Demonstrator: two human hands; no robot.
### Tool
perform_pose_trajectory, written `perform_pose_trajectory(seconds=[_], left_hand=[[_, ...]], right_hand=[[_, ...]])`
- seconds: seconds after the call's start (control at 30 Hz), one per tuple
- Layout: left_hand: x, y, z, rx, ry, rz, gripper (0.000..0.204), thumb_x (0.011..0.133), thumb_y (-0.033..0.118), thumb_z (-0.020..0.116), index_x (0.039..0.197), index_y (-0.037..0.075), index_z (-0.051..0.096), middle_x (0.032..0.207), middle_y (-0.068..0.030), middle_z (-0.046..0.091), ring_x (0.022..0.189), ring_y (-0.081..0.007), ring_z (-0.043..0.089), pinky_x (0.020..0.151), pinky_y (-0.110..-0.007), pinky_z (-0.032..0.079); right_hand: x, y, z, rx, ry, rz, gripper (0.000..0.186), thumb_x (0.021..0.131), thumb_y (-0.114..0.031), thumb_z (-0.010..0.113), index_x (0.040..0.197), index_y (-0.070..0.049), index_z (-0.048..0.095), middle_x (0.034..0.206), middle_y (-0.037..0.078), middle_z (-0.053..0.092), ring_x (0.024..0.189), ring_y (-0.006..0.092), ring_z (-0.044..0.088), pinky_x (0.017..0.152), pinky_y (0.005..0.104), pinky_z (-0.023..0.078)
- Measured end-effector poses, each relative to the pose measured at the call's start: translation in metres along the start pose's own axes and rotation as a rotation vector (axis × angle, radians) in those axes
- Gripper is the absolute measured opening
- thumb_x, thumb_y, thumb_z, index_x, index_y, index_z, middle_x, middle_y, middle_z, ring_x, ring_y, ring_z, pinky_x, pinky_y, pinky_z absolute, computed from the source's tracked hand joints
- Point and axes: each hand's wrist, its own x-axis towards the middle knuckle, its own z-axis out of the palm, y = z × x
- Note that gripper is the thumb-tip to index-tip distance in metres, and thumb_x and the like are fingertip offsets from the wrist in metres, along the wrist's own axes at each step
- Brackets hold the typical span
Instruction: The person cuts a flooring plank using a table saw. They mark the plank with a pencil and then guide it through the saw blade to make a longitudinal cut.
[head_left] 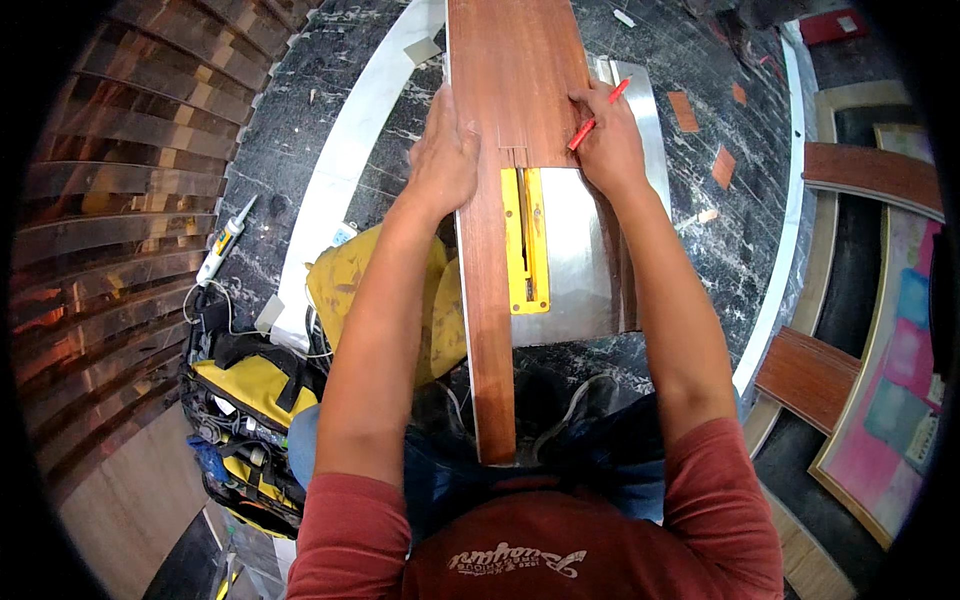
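A reddish-brown wood plank [520, 70] lies on the metal top [580, 240] of a table saw. Its broad part is on the far side, and a narrow strip runs back toward my body, left of the yellow slotted insert [537, 240]. A cut line in the plank meets the slot; the blade is hard to make out. My left hand [445, 155] grips the plank's left edge, thumb on top. At the right edge my right hand [610, 140] rests against the plank, fingers curled, with a red pencil [600, 113] held slantwise between them.
A caulking tube [225, 240] and a yellow-black tool bag [255, 390] lie left, near stacked glossy brown panels [130, 200]. A yellow cover [440, 310] sits beside the saw. Wood offcuts [683, 111] dot the dark floor; cut planks [810, 375] and a framed picture [885, 400] are right.
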Motion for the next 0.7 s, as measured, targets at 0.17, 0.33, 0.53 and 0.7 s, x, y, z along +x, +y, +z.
perform_pose_trajectory(seconds=[0.17,0.33,0.53,0.7], left_hand=[[-0.008,0.0,0.001,0.026,-0.024,0.006,0.072,0.114,0.04,0.033,0.167,-0.004,0.012,0.173,-0.0273,0.018,0.161,-0.0396,0.019,0.131,-0.044,0.018],[-0.016,-0.001,0.001,0.024,-0.017,0.04,0.072,0.114,0.039,0.034,0.167,-0.005,0.011,0.172,-0.0287,0.017,0.161,-0.04,0.019,0.131,-0.044,0.018],[-0.02,0.006,-0.002,-0.006,-0.051,-0.013,0.07,0.112,0.027,0.037,0.167,-0.004,0.008,0.174,-0.0255,0.016,0.162,-0.0363,0.02,0.129,-0.054,0.018],[-0.014,-0.001,0.001,0.072,-0.021,0.035,0.07,0.112,0.029,0.037,0.166,-0.006,0.01,0.172,-0.028,0.019,0.16,-0.039,0.024,0.129,-0.051,0.02]], right_hand=[[-0.008,-0.001,-0.001,-0.005,0.024,-0.018,0.04,0.085,0.001,0.072,0.125,-0.004,0.067,0.145,0.024,0.06,0.13,0.0451,0.056,0.109,0.0473,0.047],[-0.013,-0.01,-0.008,-0.008,-0.02,0.018,0.04,0.085,0.001,0.072,0.125,-0.004,0.068,0.145,0.025,0.06,0.131,0.0442,0.056,0.11,0.0469,0.047],[-0.016,-0.009,-0.006,0.046,-0.004,0.042,0.039,0.084,0.004,0.071,0.123,-0.003,0.068,0.143,0.024,0.061,0.132,0.044,0.056,0.111,0.0469,0.046],[-0.01,-0.003,0.0,0.03,0.029,-0.002,0.036,0.084,0.003,0.071,0.12,-0.002,0.068,0.14,0.024,0.063,0.127,0.0445,0.058,0.108,0.0476,0.047]])
